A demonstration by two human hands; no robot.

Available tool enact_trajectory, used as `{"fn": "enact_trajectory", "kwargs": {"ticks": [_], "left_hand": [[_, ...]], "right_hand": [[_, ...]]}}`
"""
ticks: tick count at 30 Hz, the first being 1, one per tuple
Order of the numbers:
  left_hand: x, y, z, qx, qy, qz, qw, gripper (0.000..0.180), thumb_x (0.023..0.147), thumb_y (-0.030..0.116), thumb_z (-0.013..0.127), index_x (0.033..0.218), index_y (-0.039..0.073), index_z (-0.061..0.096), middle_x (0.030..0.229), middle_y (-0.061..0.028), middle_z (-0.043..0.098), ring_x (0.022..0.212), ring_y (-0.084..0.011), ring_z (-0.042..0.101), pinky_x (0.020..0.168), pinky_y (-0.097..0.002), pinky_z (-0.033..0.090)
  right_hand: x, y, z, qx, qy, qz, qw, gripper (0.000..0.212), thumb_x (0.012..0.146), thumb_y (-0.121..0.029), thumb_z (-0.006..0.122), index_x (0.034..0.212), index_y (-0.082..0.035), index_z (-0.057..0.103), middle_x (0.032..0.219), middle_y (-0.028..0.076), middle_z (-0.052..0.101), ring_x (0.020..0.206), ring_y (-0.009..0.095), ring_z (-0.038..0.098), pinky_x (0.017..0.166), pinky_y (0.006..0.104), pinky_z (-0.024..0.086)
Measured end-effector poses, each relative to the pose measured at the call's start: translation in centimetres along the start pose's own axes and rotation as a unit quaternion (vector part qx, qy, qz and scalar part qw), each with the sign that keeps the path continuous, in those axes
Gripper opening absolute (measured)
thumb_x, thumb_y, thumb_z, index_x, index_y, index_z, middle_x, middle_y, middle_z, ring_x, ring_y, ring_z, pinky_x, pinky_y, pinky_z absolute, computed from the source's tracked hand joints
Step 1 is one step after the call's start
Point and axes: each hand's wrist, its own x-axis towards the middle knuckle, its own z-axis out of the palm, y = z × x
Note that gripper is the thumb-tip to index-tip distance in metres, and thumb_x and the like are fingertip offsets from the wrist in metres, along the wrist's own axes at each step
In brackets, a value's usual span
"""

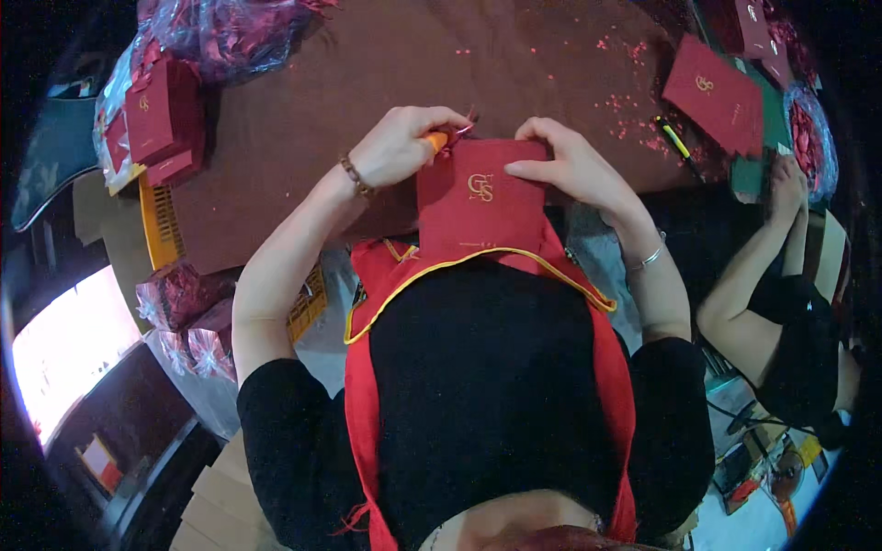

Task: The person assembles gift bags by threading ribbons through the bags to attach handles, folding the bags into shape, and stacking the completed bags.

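Note:
A flat red paper bag (pixel 487 207) with a gold emblem lies upright before me, at the table edge against my red apron. My right hand (pixel 560 165) pinches its top right corner, thumb on the front and fingers behind. My left hand (pixel 404 142) is closed around a small orange-handled tool (pixel 435 141) at the bag's top left corner. Part of a thin metal end and some red cord show there; my fingers hide the rest, so I cannot tell the tool's exact kind.
Small red paper bits (pixel 634 119) litter the brown table (pixel 367 55). A yellow-black pen (pixel 678 140) and flat red bags (pixel 712 92) lie to the right, near another person's arm (pixel 758 248). Standing red bags (pixel 163 115) and a plastic-wrapped bundle (pixel 225 37) are on the left.

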Motion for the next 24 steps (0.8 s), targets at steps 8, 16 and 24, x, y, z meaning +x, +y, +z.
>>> {"fn": "enact_trajectory", "kwargs": {"ticks": [8, 16, 24], "left_hand": [[0.1, 0.0, 2.3, 0.212, 0.138, 0.122, 0.96, 0.021, 0.076, 0.01, 0.056, 0.096, 0.008, 0.062, 0.093, -0.0101, 0.06, 0.082, -0.031, 0.06, 0.071, -0.0388, 0.049], [-1.0, 1.5, 3.9, 0.28, 0.22, 0.212, 0.91, 0.017, 0.076, 0.006, 0.062, 0.093, 0.004, 0.061, 0.083, -0.0107, 0.06, 0.076, -0.0261, 0.06, 0.065, -0.0331, 0.048], [-0.9, 1.6, 5.5, 0.131, 0.21, 0.135, 0.959, 0.016, 0.076, 0.006, 0.065, 0.091, 0.001, 0.06, 0.086, -0.0142, 0.064, 0.078, -0.025, 0.064, 0.067, -0.0303, 0.049]], "right_hand": [[0.8, 0.0, 1.1, 0.023, 0.038, 0.035, 0.998, 0.032, 0.072, -0.02, 0.07, 0.094, 0.0, 0.057, 0.085, 0.014, 0.064, 0.081, 0.02, 0.063, 0.072, 0.0313, 0.047], [0.6, 0.2, 0.7, 0.08, -0.01, 0.028, 0.996, 0.026, 0.08, -0.012, 0.062, 0.102, 0.001, 0.056, 0.081, 0.002, 0.06, 0.073, 0.006, 0.052, 0.065, 0.0225, 0.044], [0.6, -0.9, 0.1, 0.088, -0.005, 0.056, 0.995, 0.029, 0.078, -0.013, 0.062, 0.103, 0.002, 0.059, 0.087, 0.012, 0.065, 0.078, 0.015, 0.061, 0.07, 0.0282, 0.049]]}}
